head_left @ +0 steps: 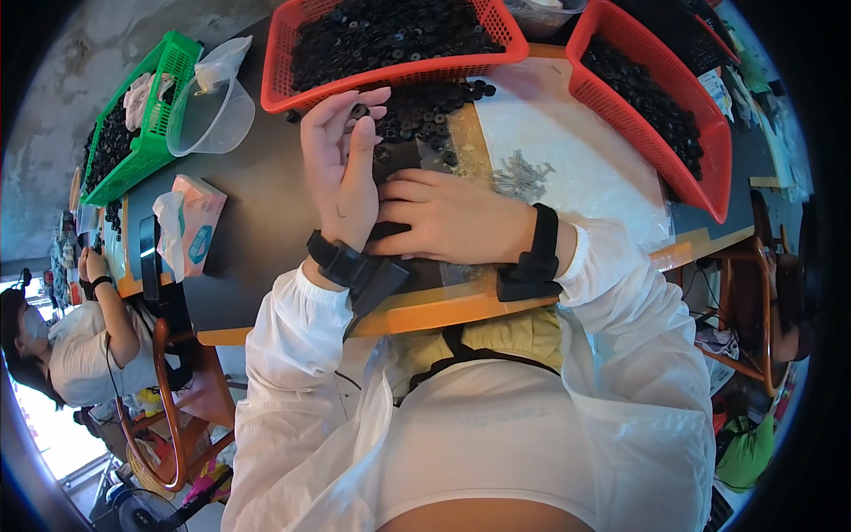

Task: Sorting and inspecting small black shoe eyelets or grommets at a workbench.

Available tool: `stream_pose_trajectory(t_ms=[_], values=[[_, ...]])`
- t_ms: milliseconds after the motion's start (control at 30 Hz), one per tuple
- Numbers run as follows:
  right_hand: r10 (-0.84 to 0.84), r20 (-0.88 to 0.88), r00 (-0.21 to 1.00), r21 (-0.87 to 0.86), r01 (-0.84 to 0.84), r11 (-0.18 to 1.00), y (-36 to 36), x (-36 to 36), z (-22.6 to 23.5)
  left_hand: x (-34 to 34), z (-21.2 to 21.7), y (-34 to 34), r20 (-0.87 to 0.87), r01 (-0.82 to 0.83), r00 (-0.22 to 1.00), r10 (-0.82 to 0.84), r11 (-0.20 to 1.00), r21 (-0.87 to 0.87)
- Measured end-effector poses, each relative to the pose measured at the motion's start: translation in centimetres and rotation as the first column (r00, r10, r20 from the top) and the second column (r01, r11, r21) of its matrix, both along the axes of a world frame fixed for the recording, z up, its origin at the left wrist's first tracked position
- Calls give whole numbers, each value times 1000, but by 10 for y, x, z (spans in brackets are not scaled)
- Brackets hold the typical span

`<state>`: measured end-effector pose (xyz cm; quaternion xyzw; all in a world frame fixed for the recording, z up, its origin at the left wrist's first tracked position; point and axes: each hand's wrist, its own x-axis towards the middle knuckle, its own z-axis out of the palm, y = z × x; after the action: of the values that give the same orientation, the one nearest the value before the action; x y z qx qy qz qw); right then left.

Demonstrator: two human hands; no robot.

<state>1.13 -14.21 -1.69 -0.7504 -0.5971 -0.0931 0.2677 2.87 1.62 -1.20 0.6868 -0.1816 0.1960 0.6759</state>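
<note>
My left hand (341, 173) is raised with its palm turned inward, in front of the long red basket. Between its fingers and thumb it holds a small black round piece (359, 111). My right hand (456, 217) rests palm down near the table's front edge, close to my left wrist, with its fingers a little apart; what lies under them is hidden. Beyond both hands spreads a loose heap of black ring-shaped pieces (425, 117). A small pile of silvery screws (521, 176) lies on a white sheet (576, 133) to the right.
Two red baskets (505, 60) of black pieces stand at the back and right. On the left are a green basket (182, 66), a clear plastic tub (232, 124) and a tissue box (202, 222). Another person (97, 341) sits at far left.
</note>
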Motion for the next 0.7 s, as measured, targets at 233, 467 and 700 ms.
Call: stream_pose_trajectory(t_ms=[233,467,700], values=[[39,-24,999,-50,-40,998,1,-3,0,-7,12,7,31,-39,999,41,998,-38],[50,106,993,-40,-46,998,0,-5,-12,-46,29,25,-13,-172,984,176,941,-292],[15,151,988,-105,1,994,-3,-3,-4,-44,36,37,-118,-205,976,184,959,-195]])
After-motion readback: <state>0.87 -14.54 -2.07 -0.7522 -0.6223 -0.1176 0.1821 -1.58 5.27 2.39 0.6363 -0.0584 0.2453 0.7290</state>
